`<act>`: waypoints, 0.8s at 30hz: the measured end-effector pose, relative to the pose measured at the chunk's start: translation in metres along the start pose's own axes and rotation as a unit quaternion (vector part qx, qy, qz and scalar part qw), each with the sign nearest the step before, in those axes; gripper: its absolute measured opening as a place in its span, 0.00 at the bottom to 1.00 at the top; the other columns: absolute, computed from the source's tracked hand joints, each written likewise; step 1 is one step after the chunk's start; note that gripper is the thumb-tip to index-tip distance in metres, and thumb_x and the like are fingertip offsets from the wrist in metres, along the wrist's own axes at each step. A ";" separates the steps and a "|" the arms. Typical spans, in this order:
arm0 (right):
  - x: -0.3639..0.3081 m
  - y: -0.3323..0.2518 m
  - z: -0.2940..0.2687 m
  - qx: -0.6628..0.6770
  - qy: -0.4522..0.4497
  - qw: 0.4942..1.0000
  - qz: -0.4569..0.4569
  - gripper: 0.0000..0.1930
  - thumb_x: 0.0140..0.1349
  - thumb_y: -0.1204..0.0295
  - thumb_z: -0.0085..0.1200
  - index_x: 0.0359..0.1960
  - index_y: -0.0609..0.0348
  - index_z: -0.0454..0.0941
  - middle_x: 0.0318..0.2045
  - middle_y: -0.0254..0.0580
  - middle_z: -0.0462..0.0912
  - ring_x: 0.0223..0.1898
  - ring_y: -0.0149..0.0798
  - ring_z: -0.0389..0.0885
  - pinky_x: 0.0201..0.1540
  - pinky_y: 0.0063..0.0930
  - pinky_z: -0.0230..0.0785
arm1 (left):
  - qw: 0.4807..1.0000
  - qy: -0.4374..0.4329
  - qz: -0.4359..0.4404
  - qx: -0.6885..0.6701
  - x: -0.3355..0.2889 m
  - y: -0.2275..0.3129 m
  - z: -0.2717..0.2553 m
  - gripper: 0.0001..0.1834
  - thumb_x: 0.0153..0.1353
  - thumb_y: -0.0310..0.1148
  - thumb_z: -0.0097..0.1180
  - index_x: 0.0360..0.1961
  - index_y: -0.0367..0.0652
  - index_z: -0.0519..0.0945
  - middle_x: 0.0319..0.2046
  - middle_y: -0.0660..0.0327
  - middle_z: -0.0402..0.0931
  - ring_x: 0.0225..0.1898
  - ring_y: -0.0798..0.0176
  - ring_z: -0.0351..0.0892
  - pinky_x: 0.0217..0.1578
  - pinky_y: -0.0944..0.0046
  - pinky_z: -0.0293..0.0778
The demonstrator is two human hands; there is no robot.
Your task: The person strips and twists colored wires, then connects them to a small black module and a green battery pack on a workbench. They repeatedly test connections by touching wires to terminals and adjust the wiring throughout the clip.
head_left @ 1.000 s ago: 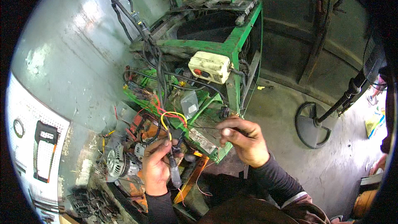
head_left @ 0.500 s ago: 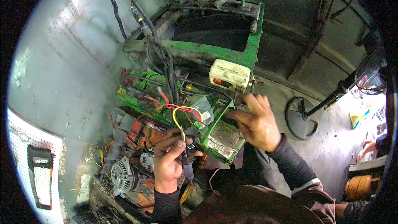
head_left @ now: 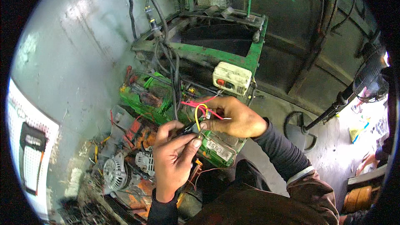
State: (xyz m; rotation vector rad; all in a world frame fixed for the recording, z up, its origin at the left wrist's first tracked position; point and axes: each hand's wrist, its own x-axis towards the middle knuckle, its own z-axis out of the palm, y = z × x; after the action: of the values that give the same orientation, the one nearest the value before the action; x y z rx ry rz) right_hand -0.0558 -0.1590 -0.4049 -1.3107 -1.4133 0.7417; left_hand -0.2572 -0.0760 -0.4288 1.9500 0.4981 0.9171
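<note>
Grey-painted wall point(head_left: 75, 58) and a white pegboard point(head_left: 50, 141) line the left of a workshop, seen from the head camera, with concrete floor point(head_left: 316, 158) spreading to the right beneath a pedestal fan point(head_left: 370, 79). A green metal frame point(head_left: 216, 50) fills the far middle, a cream control box point(head_left: 231, 75) with red and black buttons at its near corner, while black cables point(head_left: 173, 71) hang down to the left of the box. At the centre, two bare hands meet over a yellow wire point(head_left: 196, 116), which arches up from between them just in front of the green machinery. The left hand point(head_left: 173, 162) rises from the lower edge, its forearm in a black sleeve point(head_left: 163, 212), the wrist nearly straight, thumb and forefinger pinched together on the wire's lower end. The right hand point(head_left: 237, 118) reaches across from the lower right, elbow bent, back of the hand upward, fingers curled leftward and thumb tip beside the yellow wire; whether those fingers are clamped on anything cannot be told. Red wires point(head_left: 193, 104) run close against the right hand, one bare end showing in front of it. Near the left forearm, a round finned metal part point(head_left: 114, 173) lies among other machine parts.
</note>
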 end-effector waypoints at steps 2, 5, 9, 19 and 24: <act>-0.002 0.013 -0.008 0.054 -0.063 0.991 0.108 0.18 0.61 0.72 0.65 0.51 0.65 0.80 0.43 0.40 0.87 0.46 0.29 0.81 0.52 0.28 0.74 | 0.999 -0.007 -0.023 -0.042 -0.008 0.003 0.009 0.09 0.61 0.27 0.67 0.40 0.33 0.87 0.51 0.56 0.72 0.40 0.67 0.79 0.38 0.70 0.77; -0.008 0.036 -0.013 0.090 -0.047 0.994 0.029 0.15 0.62 0.71 0.65 0.48 0.64 0.81 0.38 0.35 0.86 0.38 0.25 0.81 0.43 0.23 0.75 | 0.997 -0.001 -0.032 -0.073 -0.025 0.010 0.015 0.09 0.62 0.26 0.66 0.40 0.31 0.86 0.54 0.55 0.72 0.40 0.66 0.80 0.39 0.70 0.78; -0.022 0.060 -0.018 0.163 0.029 0.985 0.042 0.10 0.63 0.72 0.65 0.43 0.59 0.81 0.29 0.30 0.82 0.28 0.23 0.76 0.32 0.19 0.69 | 0.993 0.081 -0.006 -0.083 -0.052 0.014 0.028 0.12 0.64 0.31 0.64 0.41 0.31 0.86 0.58 0.53 0.71 0.45 0.63 0.82 0.36 0.64 0.88; -0.016 0.104 -0.011 0.297 -0.098 0.944 -0.106 0.10 0.59 0.73 0.68 0.39 0.61 0.83 0.34 0.32 0.83 0.37 0.28 0.78 0.44 0.25 0.70 | 0.826 -0.020 -0.089 -0.556 -0.055 -0.017 0.054 0.14 0.68 0.34 0.57 0.47 0.34 0.80 0.54 0.44 0.78 0.60 0.28 0.73 0.38 0.49 0.88; -0.003 0.096 -0.029 0.276 -0.144 0.941 -0.131 0.13 0.62 0.79 0.62 0.48 0.66 0.82 0.45 0.46 0.86 0.51 0.36 0.83 0.55 0.31 0.75 | 0.879 0.040 -0.042 -0.473 -0.039 -0.017 0.062 0.13 0.68 0.32 0.56 0.43 0.30 0.80 0.61 0.41 0.72 0.61 0.36 0.74 0.51 0.51 0.84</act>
State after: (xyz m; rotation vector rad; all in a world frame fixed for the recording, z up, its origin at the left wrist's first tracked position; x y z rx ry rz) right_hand 0.0021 -0.1465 -0.4854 -0.5818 -1.4289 1.0798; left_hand -0.2346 -0.1274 -0.4794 0.9906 0.1147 0.9382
